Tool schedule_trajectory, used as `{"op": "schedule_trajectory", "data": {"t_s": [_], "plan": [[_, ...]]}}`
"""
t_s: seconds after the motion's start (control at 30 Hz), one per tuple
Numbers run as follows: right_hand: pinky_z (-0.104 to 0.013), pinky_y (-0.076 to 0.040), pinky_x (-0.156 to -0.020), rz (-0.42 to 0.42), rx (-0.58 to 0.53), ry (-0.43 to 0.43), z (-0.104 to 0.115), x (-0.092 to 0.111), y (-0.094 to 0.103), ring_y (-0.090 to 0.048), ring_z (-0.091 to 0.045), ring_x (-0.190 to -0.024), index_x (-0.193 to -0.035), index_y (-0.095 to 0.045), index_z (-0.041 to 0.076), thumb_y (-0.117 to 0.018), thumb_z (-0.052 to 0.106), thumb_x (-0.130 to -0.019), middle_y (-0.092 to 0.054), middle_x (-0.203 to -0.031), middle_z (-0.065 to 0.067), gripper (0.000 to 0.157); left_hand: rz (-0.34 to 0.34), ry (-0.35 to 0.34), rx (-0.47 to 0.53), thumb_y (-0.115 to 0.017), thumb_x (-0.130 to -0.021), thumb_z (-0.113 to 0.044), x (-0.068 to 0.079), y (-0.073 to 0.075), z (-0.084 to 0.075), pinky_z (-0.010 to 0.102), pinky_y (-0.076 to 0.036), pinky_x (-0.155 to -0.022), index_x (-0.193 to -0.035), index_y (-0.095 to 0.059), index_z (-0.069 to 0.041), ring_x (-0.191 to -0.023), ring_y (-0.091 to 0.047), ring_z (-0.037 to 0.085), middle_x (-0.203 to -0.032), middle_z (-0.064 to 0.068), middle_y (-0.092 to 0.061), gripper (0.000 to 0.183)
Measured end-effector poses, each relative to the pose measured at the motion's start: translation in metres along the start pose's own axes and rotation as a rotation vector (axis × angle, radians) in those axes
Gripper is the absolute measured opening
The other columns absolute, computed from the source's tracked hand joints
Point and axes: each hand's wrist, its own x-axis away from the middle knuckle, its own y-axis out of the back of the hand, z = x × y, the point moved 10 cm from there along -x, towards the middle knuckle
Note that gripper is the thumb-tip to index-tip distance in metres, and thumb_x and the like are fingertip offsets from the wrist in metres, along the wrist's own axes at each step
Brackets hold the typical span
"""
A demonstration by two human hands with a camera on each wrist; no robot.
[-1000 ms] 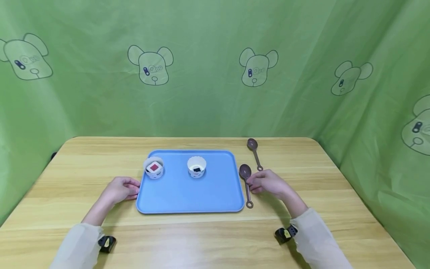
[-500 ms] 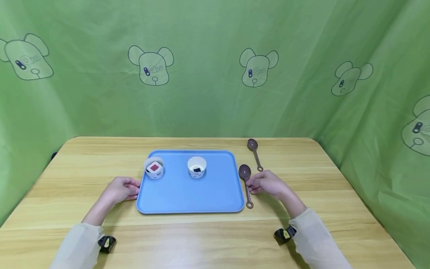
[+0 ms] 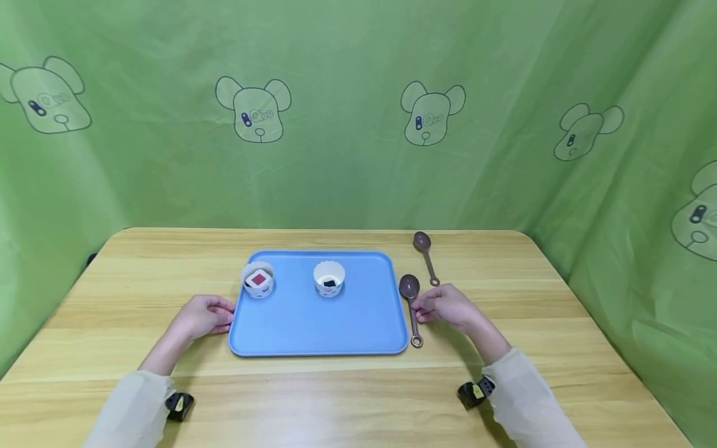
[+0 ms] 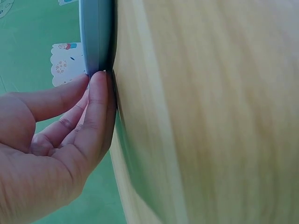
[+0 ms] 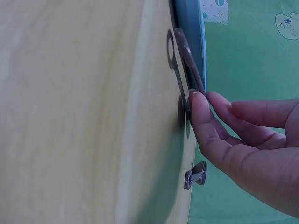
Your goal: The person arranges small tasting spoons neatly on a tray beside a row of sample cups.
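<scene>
At the left edge of a blue tray [image 3: 319,323], the left hand [image 3: 206,316] pinches the rim. Its thumb is on the upper side and its fingers are by the underside, as the left wrist view shows. The right hand [image 3: 445,305] holds a brown measuring spoon [image 3: 409,286] by its handle, along the tray's right edge. In the right wrist view the spoon's ringed handle end [image 5: 181,39] casts a shadow on the table. Part of the handle is hidden by the fingers.
A paper cup [image 3: 257,287] holding a white piece with a red square stands at the tray's left. Another cup [image 3: 329,286], with something black inside, stands near its middle. A second brown measuring spoon [image 3: 427,256] lies behind the right hand. A green curtain [image 3: 347,174] hangs behind the table.
</scene>
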Motion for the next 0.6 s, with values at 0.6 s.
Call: {"op": "schedule_trajectory", "data": {"t_s": [0.6], "plan": [[-0.035,-0.055,-0.079,-0.005,-0.010,0.001,0.010,0.002,0.006,-0.060,-0.020,-0.075,-0.102,-0.050,-0.025,-0.043,-0.009,-0.087,-0.061,-0.086,-0.020,0.023,-0.001,-0.004,-0.001,-0.053,-0.083,0.013,0.000,0.000,-0.002,0.027,-0.057,-0.065,-0.105,-0.050,0.020,-0.065,-0.058,0.012,-0.075,0.010,-0.059,0.022]]}}
